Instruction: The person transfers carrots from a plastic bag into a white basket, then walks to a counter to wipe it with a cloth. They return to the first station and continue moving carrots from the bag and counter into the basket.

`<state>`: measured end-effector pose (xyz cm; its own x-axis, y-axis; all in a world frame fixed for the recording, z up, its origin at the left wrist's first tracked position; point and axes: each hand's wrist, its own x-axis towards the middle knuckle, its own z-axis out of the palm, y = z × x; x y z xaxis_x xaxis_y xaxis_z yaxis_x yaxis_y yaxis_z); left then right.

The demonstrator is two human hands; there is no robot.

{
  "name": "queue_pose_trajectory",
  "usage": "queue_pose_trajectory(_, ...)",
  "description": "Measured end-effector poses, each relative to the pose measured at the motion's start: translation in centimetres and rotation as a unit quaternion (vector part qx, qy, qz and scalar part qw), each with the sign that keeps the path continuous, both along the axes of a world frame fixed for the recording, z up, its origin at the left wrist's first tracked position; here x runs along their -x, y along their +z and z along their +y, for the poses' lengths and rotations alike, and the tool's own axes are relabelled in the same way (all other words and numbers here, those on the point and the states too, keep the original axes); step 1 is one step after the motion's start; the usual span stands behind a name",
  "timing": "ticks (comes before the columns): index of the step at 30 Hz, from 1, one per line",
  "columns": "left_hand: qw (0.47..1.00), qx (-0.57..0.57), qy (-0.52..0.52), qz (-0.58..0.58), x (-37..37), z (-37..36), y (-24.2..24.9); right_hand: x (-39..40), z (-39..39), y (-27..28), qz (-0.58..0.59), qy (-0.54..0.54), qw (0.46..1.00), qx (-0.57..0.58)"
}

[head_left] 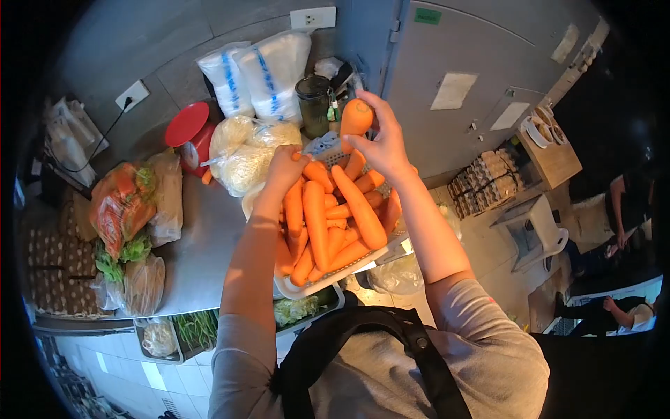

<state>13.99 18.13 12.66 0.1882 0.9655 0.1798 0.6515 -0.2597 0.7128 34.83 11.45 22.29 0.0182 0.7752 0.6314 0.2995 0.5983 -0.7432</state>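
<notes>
Raised over the far side of the basket, my right hand [380,136] is closed around a thick carrot [357,117], its blunt stem end up. My left hand [285,170] is at the basket's far left, fingers curled around the end of another carrot [299,156]; most of that grip is hidden. Beneath both hands, a white plastic basket [307,288] is heaped with loose carrots [359,209] lying at various angles. It rests at the right end of a metal table [202,237].
Bags of pale shreds [244,150], a red scale [188,133], packs of clear bags [269,73] and a dark-lidded jar [314,105] stand behind. Bagged vegetables [122,202] lie left. Crates of greens [195,328] sit below. Egg trays [488,178] and a stool [530,230] are right; other people are farther off.
</notes>
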Motion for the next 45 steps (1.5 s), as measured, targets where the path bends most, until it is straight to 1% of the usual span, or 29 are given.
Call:
queue_pose_trajectory(1,1.000,-0.017,0.003,-0.002,-0.2,-0.8,0.8,0.0,0.1,0.0,-0.025,-0.005,1.000,0.008)
queue_pose_trajectory(3,0.999,-0.029,0.019,-0.006,-0.6,-3.6,4.1,0.3,0.2,-0.4,-0.114,0.015,0.993,-0.032)
queue_pose_trajectory(4,0.999,-0.034,0.026,-0.008,-0.6,-4.6,4.9,0.5,0.3,-0.7,-0.158,0.025,0.986,-0.051)
queue_pose_trajectory(5,0.998,-0.057,0.000,0.008,-0.4,-5.1,4.7,0.8,0.8,-1.6,-0.153,0.067,0.985,-0.045)
queue_pose_trajectory(7,0.993,-0.103,-0.049,0.036,0.2,-5.8,4.4,1.3,0.8,-2.8,-0.205,0.091,0.974,0.023)
queue_pose_trajectory(9,0.997,-0.007,-0.075,0.013,1.2,-5.7,4.3,1.5,1.4,-3.0,-0.269,0.122,0.950,0.105)
queue_pose_trajectory(10,0.996,0.041,-0.084,0.001,1.8,-5.8,4.2,1.6,1.8,-3.2,-0.282,0.119,0.943,0.129)
queue_pose_trajectory(13,0.993,-0.077,-0.093,-0.013,2.7,-6.7,1.7,1.9,3.2,-5.0,-0.318,0.123,0.919,0.199)
queue_pose_trajectory(16,0.995,-0.085,-0.017,-0.057,1.9,-8.0,1.8,1.9,3.6,-6.7,-0.297,0.139,0.917,0.229)
queue_pose_trajectory(19,0.997,-0.039,-0.057,-0.039,2.5,-8.4,2.9,1.9,3.1,-6.3,-0.286,0.146,0.919,0.229)
queue_pose_trajectory(20,0.994,0.001,-0.079,-0.075,3.1,-8.2,2.5,1.8,2.8,-6.3,-0.283,0.143,0.920,0.229)
queue_pose_trajectory(22,0.979,0.079,-0.123,-0.144,4.1,-7.4,1.9,0.6,2.3,-6.5,-0.300,0.060,0.943,0.128)
queue_pose_trajectory(23,0.980,0.065,-0.135,-0.132,4.0,-7.5,1.8,-0.2,1.9,-6.4,-0.309,0.020,0.948,0.076)
queue_pose_trajectory(24,0.983,0.023,-0.151,-0.098,3.9,-7.8,1.6,-1.4,1.1,-6.3,-0.302,-0.088,0.946,0.074)
queue_pose_trajectory(25,0.984,-0.019,-0.166,-0.064,3.6,-8.5,1.4,-2.6,-0.9,-5.8,-0.291,-0.195,0.934,0.071)
queue_pose_trajectory(26,0.982,-0.059,-0.180,-0.029,3.3,-9.2,1.2,-3.7,-2.6,-5.7,-0.277,-0.299,0.911,0.069)
queue_pose_trajectory(28,0.985,-0.102,-0.136,-0.005,1.8,-11.0,2.1,-6.1,-4.2,-8.5,-0.211,-0.300,0.905,0.218)
queue_pose_trajectory(29,0.986,-0.120,-0.114,0.006,1.2,-11.8,2.4,-6.4,-5.5,-9.0,-0.176,-0.298,0.891,0.293)
queue_pose_trajectory(30,0.987,-0.113,-0.114,0.015,1.1,-12.1,2.4,-6.3,-6.6,-9.3,-0.145,-0.272,0.905,0.295)
queue_pose_trajectory(32,0.988,-0.108,-0.109,0.035,1.0,-11.8,2.6,-4.6,-7.6,-7.7,-0.079,-0.216,0.930,0.286)
queue_pose_trajectory(33,0.988,-0.110,-0.108,0.022,1.0,-11.9,2.7,-4.6,-7.2,-8.4,-0.056,-0.153,0.961,0.225)
queue_pose_trajectory(36,0.987,-0.114,-0.108,-0.024,1.0,-11.9,2.5,-2.7,-7.5,-5.5,-0.133,-0.058,0.978,0.151)
queue_pose_trajectory(37,0.987,-0.114,-0.106,-0.049,1.0,-11.9,2.2,-2.5,-7.4,-5.1,-0.183,-0.061,0.973,0.125)
queue_pose_trajectory(40,0.980,-0.145,-0.090,-0.106,1.3,-11.8,2.3,-2.3,-6.8,-4.2,-0.193,-0.098,0.973,0.086)
queue_pose_trajectory(41,0.977,-0.160,-0.082,-0.118,1.7,-11.9,2.4,-2.6,-6.5,-4.3,-0.173,-0.086,0.974,0.120)
queue_pose_trajectory(42,0.974,-0.159,-0.071,-0.142,2.0,-12.2,2.9,-3.0,-6.1,-5.2,-0.199,-0.093,0.967,0.126)
queue_pose_trajectory(44,0.968,-0.167,-0.040,-0.185,3.1,-12.3,4.4,-3.7,-5.2,-8.0,-0.183,-0.091,0.972,0.119)
queue_pose_trajectory(45,0.963,-0.219,-0.008,-0.155,4.1,-11.7,4.6,-3.9,-5.2,-7.7,-0.176,-0.079,0.969,0.153)
